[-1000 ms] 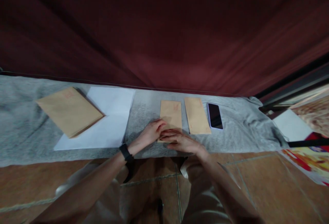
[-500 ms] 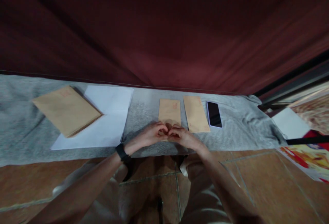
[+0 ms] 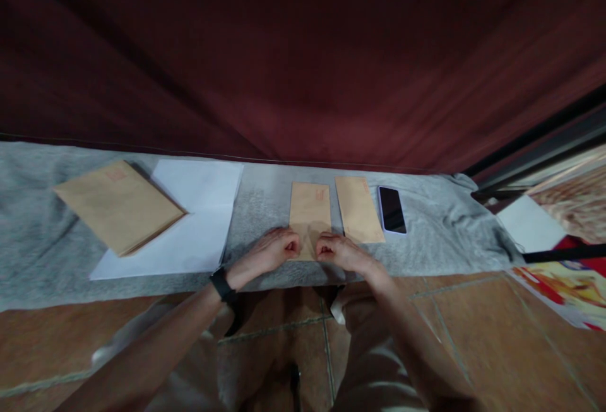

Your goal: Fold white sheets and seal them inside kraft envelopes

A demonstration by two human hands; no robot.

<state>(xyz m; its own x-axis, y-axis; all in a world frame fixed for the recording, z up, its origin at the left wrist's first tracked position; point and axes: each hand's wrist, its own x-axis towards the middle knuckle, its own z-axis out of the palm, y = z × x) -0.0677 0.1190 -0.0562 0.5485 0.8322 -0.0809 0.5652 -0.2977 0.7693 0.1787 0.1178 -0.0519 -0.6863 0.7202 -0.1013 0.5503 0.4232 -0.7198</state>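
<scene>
A small brown envelope (image 3: pixel 310 213) lies on the grey cloth (image 3: pixel 265 197) right in front of me. My left hand (image 3: pixel 272 250), with a black watch on the wrist, rests curled at the envelope's near left corner. My right hand (image 3: pixel 338 252) rests curled at its near right corner. The fingertips of both press on the envelope's near edge. A second brown envelope (image 3: pixel 358 209) lies just to the right, untouched.
A dark phone (image 3: pixel 391 209) lies right of the envelopes. At the left, a stack of large brown envelopes (image 3: pixel 118 205) sits partly on white paper sheets (image 3: pixel 189 223). A dark red curtain (image 3: pixel 303 58) hangs behind. Tiled floor lies below, with colourful printed sheets (image 3: pixel 563 282) at the right.
My hands were overlapped, then touching, at the envelope's near edge. Now they have drawn apart to its two near corners.
</scene>
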